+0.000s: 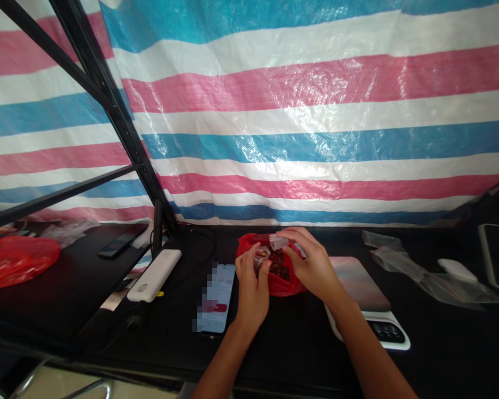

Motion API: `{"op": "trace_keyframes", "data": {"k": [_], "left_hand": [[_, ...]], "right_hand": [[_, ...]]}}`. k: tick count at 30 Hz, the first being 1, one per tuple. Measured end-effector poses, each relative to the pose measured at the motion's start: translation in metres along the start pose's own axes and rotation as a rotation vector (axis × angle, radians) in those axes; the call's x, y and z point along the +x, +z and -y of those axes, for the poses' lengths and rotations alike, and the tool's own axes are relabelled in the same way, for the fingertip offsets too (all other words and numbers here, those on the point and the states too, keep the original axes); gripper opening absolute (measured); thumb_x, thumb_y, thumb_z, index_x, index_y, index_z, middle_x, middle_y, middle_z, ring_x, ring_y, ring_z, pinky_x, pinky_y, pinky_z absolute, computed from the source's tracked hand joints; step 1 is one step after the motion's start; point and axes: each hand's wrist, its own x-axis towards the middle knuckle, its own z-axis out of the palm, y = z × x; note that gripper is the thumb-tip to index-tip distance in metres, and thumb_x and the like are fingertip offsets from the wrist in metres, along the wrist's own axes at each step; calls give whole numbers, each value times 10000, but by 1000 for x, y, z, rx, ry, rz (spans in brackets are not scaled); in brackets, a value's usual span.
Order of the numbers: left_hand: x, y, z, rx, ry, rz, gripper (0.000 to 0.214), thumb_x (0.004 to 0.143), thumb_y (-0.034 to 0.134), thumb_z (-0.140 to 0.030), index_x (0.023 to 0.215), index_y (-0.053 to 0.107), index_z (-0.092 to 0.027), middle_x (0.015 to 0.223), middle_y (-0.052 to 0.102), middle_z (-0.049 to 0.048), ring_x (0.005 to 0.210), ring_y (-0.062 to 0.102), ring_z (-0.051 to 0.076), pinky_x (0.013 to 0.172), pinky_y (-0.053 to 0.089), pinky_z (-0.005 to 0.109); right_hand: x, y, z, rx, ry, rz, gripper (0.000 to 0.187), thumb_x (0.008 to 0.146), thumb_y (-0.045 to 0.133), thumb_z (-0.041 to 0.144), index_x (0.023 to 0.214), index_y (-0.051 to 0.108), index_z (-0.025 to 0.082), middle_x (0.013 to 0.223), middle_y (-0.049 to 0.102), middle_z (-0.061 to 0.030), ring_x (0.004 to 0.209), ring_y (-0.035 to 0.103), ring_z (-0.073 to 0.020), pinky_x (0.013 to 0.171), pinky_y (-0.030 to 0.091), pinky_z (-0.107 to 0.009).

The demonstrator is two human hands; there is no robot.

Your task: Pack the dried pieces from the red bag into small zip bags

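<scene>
My left hand (253, 282) has its fingers wrapped round a small clear plastic pouch or cup (261, 254); its rounded mouth faces up and some brownish contents show inside. Pinched in my right hand (314, 263) is a small translucent plastic cup (278, 241), tilted on its side just above and right of that mouth. Under both hands lies an opened red plastic bag (289, 287). Small dark reddish-brown pieces (280, 270) fill it; what they are is too small to tell. My fingers hide part of both clear containers.
Left of my hands lies a lit phone (219, 299), with a white power bank (154, 275) beyond. A kitchen scale (360, 285) sits under my right forearm. Clear plastic bags (416, 271) and a white mouse-like object (457, 270) lie at right. A black metal frame (120, 127) rises at left.
</scene>
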Motion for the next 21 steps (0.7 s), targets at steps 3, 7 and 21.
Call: {"op": "trace_keyframes", "data": {"k": [3,7,21], "left_hand": [[2,-3,-4,-28,-100,-132,365,1011,493,-411,1306,584,-218,1256,594,124,1233,542,252,1116,427,448],[4,-2,2,-36,-170,-203,337,991,516,-447,1150,660,-188,1297,574,143,1300,510,279,1150,388,454],[15,10,20,-339,-270,53,345,969,574,-506,990,671,-176,954,711,71,920,660,205,877,506,321]], "right_hand": [[9,7,-10,-254,152,209,374,901,529,82,1193,702,238,1244,701,-60,1086,679,-202,964,492,-318],[13,21,-19,-476,219,371,406,844,574,58,1167,732,245,1231,731,-55,1143,656,-254,985,432,-375],[17,37,-27,-615,291,338,392,866,565,84,1212,702,208,1235,690,-95,1151,613,-281,932,411,-374]]}}
